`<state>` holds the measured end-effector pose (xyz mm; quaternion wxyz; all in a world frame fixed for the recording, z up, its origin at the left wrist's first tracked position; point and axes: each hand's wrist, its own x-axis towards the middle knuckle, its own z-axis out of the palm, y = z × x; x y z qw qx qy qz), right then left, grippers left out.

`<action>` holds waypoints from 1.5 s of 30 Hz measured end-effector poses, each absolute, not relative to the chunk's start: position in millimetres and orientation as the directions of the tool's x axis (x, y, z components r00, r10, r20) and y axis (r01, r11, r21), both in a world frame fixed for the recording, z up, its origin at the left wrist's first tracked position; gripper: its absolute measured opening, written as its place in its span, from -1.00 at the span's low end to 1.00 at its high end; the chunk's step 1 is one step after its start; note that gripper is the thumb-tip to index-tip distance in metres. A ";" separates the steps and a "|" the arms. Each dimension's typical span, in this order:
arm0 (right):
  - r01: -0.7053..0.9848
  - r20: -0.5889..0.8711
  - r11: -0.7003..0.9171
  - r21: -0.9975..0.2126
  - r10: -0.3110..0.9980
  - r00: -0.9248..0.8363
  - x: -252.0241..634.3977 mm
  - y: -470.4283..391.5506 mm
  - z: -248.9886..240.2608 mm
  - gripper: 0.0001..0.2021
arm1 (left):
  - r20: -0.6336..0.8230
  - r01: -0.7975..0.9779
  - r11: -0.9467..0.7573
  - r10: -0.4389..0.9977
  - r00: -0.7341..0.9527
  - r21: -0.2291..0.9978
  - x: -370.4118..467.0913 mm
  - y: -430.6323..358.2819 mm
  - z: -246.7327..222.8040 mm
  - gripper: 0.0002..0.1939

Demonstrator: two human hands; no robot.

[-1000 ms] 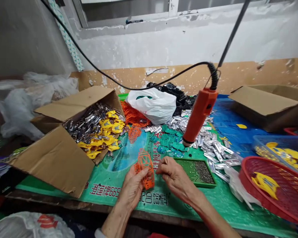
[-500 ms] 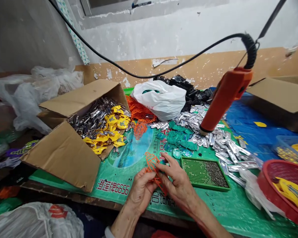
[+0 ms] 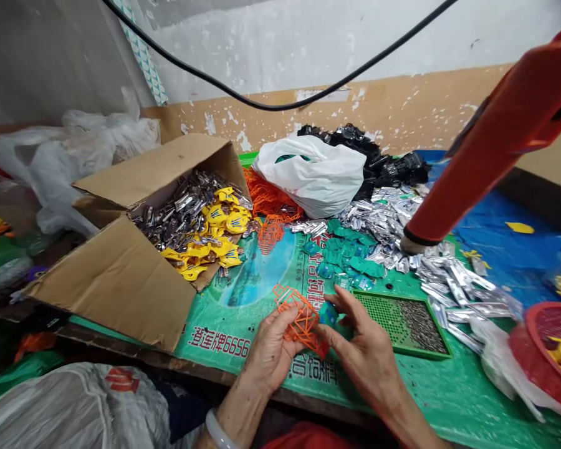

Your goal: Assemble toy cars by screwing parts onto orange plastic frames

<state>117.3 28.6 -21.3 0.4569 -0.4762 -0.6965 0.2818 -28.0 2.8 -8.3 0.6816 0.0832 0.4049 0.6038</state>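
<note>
My left hand (image 3: 272, 349) is closed on an orange plastic lattice piece (image 3: 299, 318), its thumb pressed on top. At the lattice's right side, my right hand (image 3: 362, 340) pinches a small green plastic piece (image 3: 328, 313) between thumb and fingers. The green piece is close against the lattice; whether they touch I cannot tell. Beyond the hands lie a heap of similar green pieces (image 3: 350, 252) and another orange lattice piece (image 3: 270, 232). Right of my right hand sits a green perforated tray (image 3: 371, 312) holding many small metal screws (image 3: 418, 321).
An orange-red power screwdriver (image 3: 477, 159) hangs at the right, its tip over silvery metal strips (image 3: 458, 280). A cardboard box (image 3: 135, 284) spills metal and yellow parts at left. A white bag (image 3: 315, 178) stands behind. A red basket (image 3: 537, 346) is at right.
My right hand has moved slightly right, off the lattice, and the green piece now shows in its fingers. The view has shifted, so the screwdriver appears larger and farther right.
</note>
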 end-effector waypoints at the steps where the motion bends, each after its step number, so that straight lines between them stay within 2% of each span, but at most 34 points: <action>1: 0.427 0.406 0.426 -0.798 0.903 -0.143 116.5 27.2 -19.7 -0.46 | -0.452 -0.750 0.263 0.891 -0.053 0.606 -26.2 2.0 -8.0 -0.74; 5: 0.462 0.488 0.535 -0.707 0.843 -0.228 109.0 22.4 -16.1 -0.50 | -0.440 -0.731 0.260 0.896 -0.060 0.631 -19.1 -0.5 -7.4 -0.70; 17: 0.460 0.503 0.559 -0.690 0.827 -0.250 103.9 19.4 -19.7 -0.39 | -0.395 -0.717 0.200 0.912 -0.114 0.668 -13.4 -6.1 -12.7 -0.66; 24: 0.555 0.511 0.560 -0.615 0.819 -0.260 100.4 13.6 -17.9 -0.43 | -0.382 -0.739 0.155 0.912 -0.148 0.655 -6.7 -6.7 -11.4 -0.68; 31: 0.619 0.453 0.526 -0.583 0.843 -0.289 98.9 18.6 -15.1 -0.44 | -0.345 -0.735 0.075 0.912 -0.224 0.674 -4.2 -8.9 -19.9 -0.70; 37: 0.620 0.541 0.598 -0.508 0.782 -0.311 98.8 16.9 -12.2 -0.38 | -0.352 -0.769 0.003 0.890 -0.290 0.640 -4.0 -9.5 -19.8 -0.74; 42: 0.562 0.510 0.569 -0.600 0.813 -0.280 99.6 19.5 -14.9 -0.34 | -0.367 -0.803 0.022 0.897 -0.247 0.595 -3.3 -9.3 -16.5 -0.69; 45: 0.592 0.541 0.578 -0.562 0.798 -0.266 97.8 17.3 -15.3 -0.35 | -0.379 -0.794 0.057 0.898 -0.224 0.605 -3.7 -10.4 -15.7 -0.71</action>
